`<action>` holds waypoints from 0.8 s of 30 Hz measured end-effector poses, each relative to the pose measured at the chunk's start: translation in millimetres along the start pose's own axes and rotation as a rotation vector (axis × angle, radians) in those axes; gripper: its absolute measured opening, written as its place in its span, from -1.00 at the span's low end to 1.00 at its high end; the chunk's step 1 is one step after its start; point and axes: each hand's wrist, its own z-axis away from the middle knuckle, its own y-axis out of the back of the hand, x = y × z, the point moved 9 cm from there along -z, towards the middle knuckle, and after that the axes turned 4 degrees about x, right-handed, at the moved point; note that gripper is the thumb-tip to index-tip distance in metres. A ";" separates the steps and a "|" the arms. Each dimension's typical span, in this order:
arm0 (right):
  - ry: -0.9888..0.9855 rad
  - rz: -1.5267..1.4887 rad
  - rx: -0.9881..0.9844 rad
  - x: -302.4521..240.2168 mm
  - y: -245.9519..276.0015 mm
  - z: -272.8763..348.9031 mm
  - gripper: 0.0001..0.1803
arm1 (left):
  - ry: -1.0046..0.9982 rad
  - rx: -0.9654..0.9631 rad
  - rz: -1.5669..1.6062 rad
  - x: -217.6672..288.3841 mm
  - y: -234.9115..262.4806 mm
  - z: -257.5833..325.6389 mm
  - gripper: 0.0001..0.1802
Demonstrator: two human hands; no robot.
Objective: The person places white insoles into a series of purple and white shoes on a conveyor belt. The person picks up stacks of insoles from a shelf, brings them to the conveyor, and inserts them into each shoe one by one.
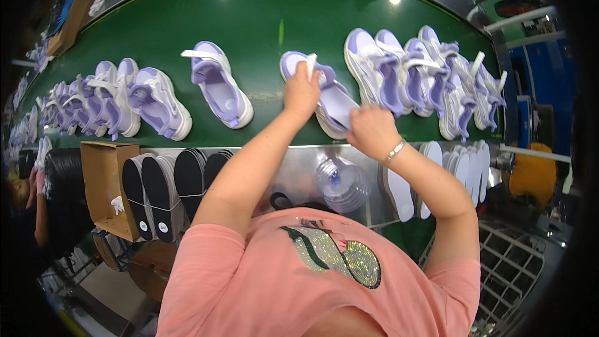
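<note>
A lilac and white shoe (331, 97) lies on the green conveyor belt (262, 19) in front of me. My left hand (301, 92) grips its tongue and white strap near the opening. My right hand (372, 130) presses on the shoe's near end, where a pale insole shows inside. Another single shoe (218, 84) of the same kind lies to the left of it.
Several matching shoes crowd the belt at right (424, 75) and at left (106, 100). Black insoles (168, 187) and white insoles (430, 175) stand in rows on the metal shelf. A clear water bottle (341, 182) lies between them. A cardboard box (106, 181) sits at left.
</note>
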 end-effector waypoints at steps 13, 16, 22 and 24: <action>0.005 -0.175 -0.251 -9.9 -87.1 -62.6 -0.84 | -0.053 -0.022 0.091 5.4 0.2 2.8 -0.72; 0.040 -0.105 -0.503 -13.7 -100.6 -69.5 -0.80 | -0.024 -0.041 0.078 -3.7 -3.5 -0.9 -0.72; -0.038 -0.030 -0.511 -12.7 -107.1 -74.6 -0.76 | -0.104 -0.042 0.081 -0.7 -3.0 -1.3 -0.72; -0.046 -0.020 -0.506 -8.6 -100.2 -70.8 -0.76 | -0.123 -0.023 0.106 3.0 -2.6 -1.7 -0.72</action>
